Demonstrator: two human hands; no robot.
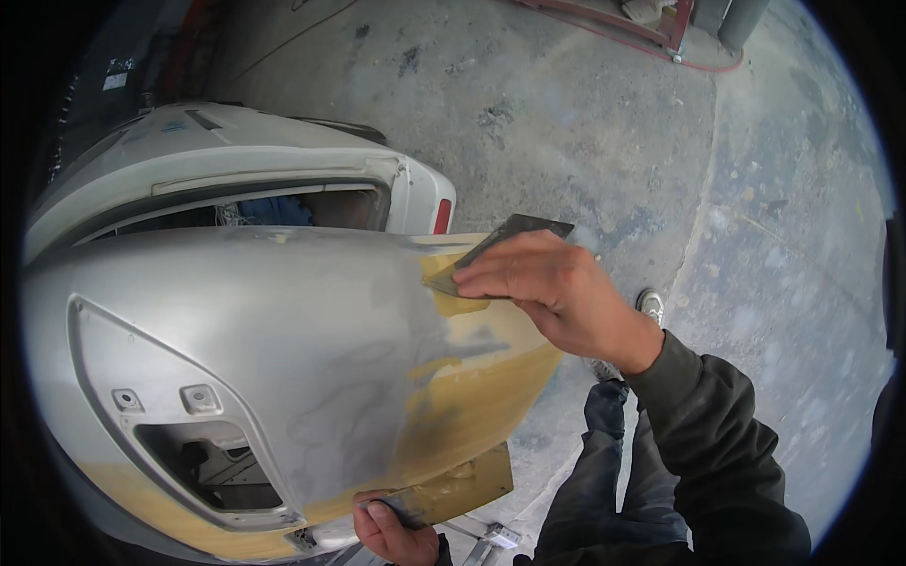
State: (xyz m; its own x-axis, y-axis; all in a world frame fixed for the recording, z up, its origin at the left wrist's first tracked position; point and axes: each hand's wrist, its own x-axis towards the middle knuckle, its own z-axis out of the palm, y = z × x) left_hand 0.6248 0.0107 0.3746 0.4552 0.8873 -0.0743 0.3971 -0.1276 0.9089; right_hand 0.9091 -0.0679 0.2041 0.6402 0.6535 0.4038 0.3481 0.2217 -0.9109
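Observation:
My right hand (571,288) grips a thin dark filler spreader (530,226), its edge against the right end of a curved silver car panel (321,311). Yellow filler (472,401) coats that end, with grey streaks between its patches. Close to the panel's lower edge, my left hand (401,540) clasps a flat rectangular plate (472,486) smeared with yellow filler. The thumb lies on top of the plate; most of the other fingers are hidden beneath it.
A white car body (283,146) with a red tail light (443,216) stands behind the panel. The panel has a recessed opening (203,462) at left. A red metal frame (661,28) and a red hose (713,68) are at the far right. My shoe (650,303) rests on the stained concrete floor (595,123).

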